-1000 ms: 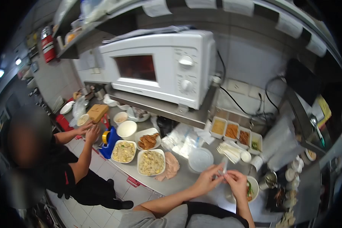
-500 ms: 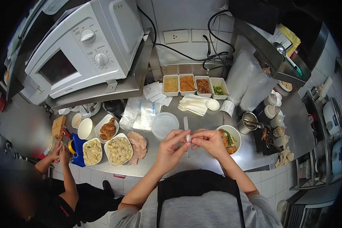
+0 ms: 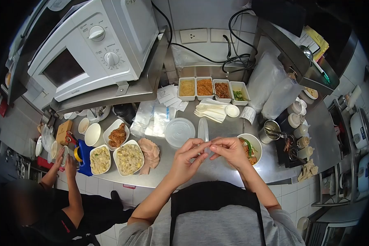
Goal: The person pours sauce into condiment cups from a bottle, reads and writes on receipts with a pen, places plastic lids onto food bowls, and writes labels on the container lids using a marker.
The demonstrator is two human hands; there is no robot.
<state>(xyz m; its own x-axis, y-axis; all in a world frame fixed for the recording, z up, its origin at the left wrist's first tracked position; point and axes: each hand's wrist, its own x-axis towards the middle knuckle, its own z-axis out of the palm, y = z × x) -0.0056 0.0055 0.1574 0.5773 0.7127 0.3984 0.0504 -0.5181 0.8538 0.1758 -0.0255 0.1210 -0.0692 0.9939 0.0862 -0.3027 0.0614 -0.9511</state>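
Above the front of the steel counter, my left hand (image 3: 187,160) and my right hand (image 3: 230,152) meet with fingertips pinched together. Between them stands a clear plastic lid (image 3: 203,128), seen nearly edge-on as a narrow oval; its lower part is hidden by my fingers. Just right of my right hand is a white bowl (image 3: 258,144) of food topped with green strips, partly covered by that hand. A round translucent lid (image 3: 179,132) lies flat beyond my left hand. Further left rests a crumpled pinkish glove (image 3: 149,156).
Two containers of fried rice (image 3: 129,158) and a box of fried chicken (image 3: 117,136) stand left. Food trays (image 3: 204,87) line the back wall. Squeeze bottles (image 3: 301,131) and a metal pot (image 3: 270,130) stand right. A co-worker's hands (image 3: 65,160) are at the far left.
The lid between my hands has turned from a thin edge to a narrow oval. My fingers have drawn closer together. The co-worker's hands have shifted slightly.
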